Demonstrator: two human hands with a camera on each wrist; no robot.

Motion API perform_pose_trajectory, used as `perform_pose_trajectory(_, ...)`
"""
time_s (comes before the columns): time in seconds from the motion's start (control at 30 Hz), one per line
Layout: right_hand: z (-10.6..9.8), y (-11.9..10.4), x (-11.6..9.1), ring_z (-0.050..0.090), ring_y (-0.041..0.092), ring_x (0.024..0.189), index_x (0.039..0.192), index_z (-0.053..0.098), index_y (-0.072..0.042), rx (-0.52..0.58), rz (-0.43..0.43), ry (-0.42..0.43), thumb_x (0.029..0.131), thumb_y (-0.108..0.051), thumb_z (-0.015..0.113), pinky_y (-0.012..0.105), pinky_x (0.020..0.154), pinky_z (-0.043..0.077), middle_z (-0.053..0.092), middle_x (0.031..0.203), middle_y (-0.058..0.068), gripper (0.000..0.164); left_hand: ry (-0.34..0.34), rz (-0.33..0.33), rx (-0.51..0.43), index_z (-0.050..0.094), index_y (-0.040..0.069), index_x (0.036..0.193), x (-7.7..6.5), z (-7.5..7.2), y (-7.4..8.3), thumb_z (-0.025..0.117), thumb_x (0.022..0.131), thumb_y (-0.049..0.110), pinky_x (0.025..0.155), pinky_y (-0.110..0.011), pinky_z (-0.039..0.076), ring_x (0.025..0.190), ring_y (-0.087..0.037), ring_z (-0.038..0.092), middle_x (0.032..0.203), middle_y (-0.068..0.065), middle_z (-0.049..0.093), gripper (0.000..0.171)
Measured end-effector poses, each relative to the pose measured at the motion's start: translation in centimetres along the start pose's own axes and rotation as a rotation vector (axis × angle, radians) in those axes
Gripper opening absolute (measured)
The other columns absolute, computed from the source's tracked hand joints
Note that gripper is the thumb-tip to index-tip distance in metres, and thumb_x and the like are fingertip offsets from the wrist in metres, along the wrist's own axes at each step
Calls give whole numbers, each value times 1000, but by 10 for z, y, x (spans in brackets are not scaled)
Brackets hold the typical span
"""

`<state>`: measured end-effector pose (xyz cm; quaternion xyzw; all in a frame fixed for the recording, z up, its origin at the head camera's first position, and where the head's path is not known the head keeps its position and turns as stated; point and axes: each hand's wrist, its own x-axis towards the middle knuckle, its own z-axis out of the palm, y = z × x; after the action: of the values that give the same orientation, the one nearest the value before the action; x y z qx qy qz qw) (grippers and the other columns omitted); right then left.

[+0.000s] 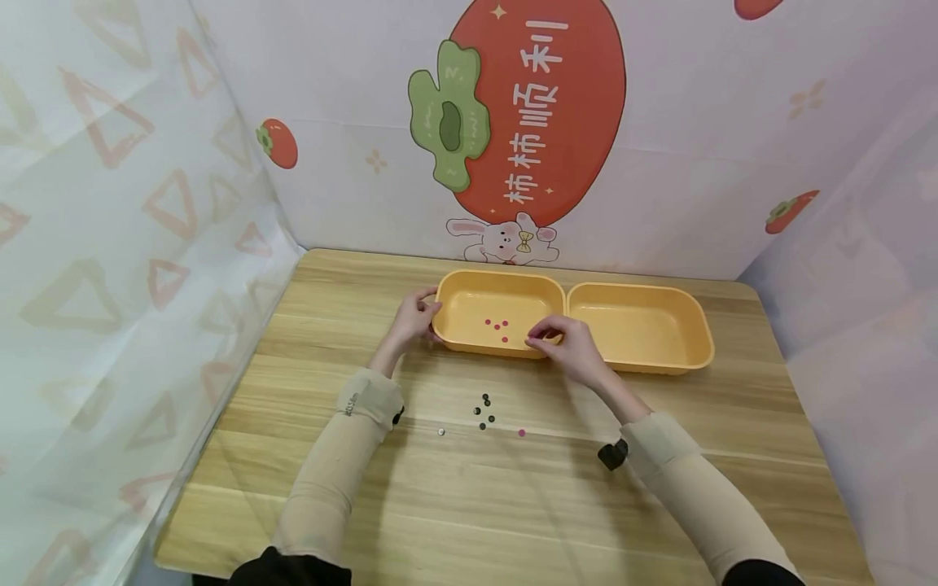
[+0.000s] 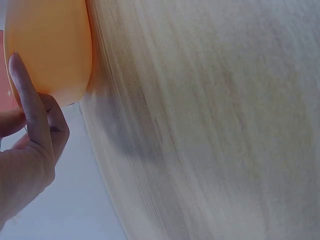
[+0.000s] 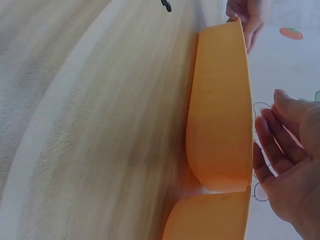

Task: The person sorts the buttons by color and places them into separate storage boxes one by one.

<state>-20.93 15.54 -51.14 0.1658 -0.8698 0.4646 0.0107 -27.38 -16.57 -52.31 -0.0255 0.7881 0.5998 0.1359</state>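
My left hand (image 1: 416,319) grips the left end of a yellow-orange plastic tray (image 1: 501,281), thumb at the rim and fingers along the outer wall, as the left wrist view also shows. Several small pink discs (image 1: 497,327) lie on that tray's floor. Over its front right corner is my right hand (image 1: 575,350), thumb and forefinger brought together with a trace of pink at the tips. The right wrist view shows the other fingers loosely bent beside the rim; the pinched piece is mostly hidden there.
A second matching tray (image 1: 637,295) stands end to end on the right. On the wooden table (image 1: 454,505), nearer me, lie several small black pieces (image 1: 483,426), one pink disc (image 1: 522,433) and one silvery piece (image 1: 441,432). A printed cloth (image 1: 352,203) hangs behind.
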Motion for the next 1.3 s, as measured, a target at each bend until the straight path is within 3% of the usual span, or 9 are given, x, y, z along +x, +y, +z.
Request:
perform_pose_trajectory(0.1, 4, 0, 9, 73, 30, 101, 107, 81, -1, 6, 27, -25, 100, -8, 82, 41, 91, 67, 80, 105, 16, 10, -1, 3, 0, 46, 1, 165, -1, 0, -1, 55, 116, 11, 53, -32, 71, 53, -12, 65, 98, -16, 61, 51)
perform_pose_trajectory(0.27, 13, 4, 23, 73, 31, 101, 108, 80, 3, -2, 39, -76, 101, -9, 80, 48, 96, 67, 79, 106, 18, 14, -2, -2, 5, 46, 1, 165, 0, 0, -3, 55, 116, 11, 54, -32, 71, 53, -12, 65, 100, -18, 61, 51)
perform_pose_trajectory(0.6, 33, 7, 51, 72, 27, 93, 105, 82, 0, -81, 69, -146, 100, -9, 81, 23, 78, 59, 80, 104, 17, 11, -8, 3, 7, 47, 3, 165, 2, -1, -8, 55, 116, 12, 54, -34, 72, 54, -13, 67, 104, -25, 62, 50)
perform_pose_trajectory(0.77, 41, 4, 58, 74, 24, 84, 104, 82, 0, -93, 75, -175, 101, -10, 80, 19, 67, 58, 81, 97, 15, 11, -17, 17, 7, 46, 3, 165, 3, 0, -9, 55, 116, 11, 55, -37, 73, 53, -13, 66, 97, -21, 60, 51)
perform_pose_trajectory(0.93, 46, 3, 65, 74, 22, 84, 105, 83, 0, -101, 101, -201, 102, -9, 79, 18, 66, 59, 81, 101, 16, 11, -4, 28, -3, 48, 3, 164, 5, -1, -7, 55, 115, 9, 54, -38, 72, 52, -13, 66, 92, -18, 57, 50)
perform_pose_trajectory(1.1, 50, 4, 72, 75, 25, 91, 105, 85, 1, -127, 84, -225, 99, -7, 82, 26, 75, 63, 80, 105, 17, 11, -6, 34, -9, 49, 2, 163, 6, 0, -6, 55, 115, 8, 53, -38, 72, 52, -13, 66, 93, -19, 59, 49)
perform_pose_trajectory(1.3, 55, 8, 82, 70, 31, 101, 99, 88, 0, -231, 0, -251, 96, -8, 86, 45, 95, 62, 79, 104, 15, 9, -2, 38, -7, 48, 1, 164, 6, -1, -7, 55, 115, 9, 51, -36, 71, 51, -12, 65, 93, -19, 58, 50)
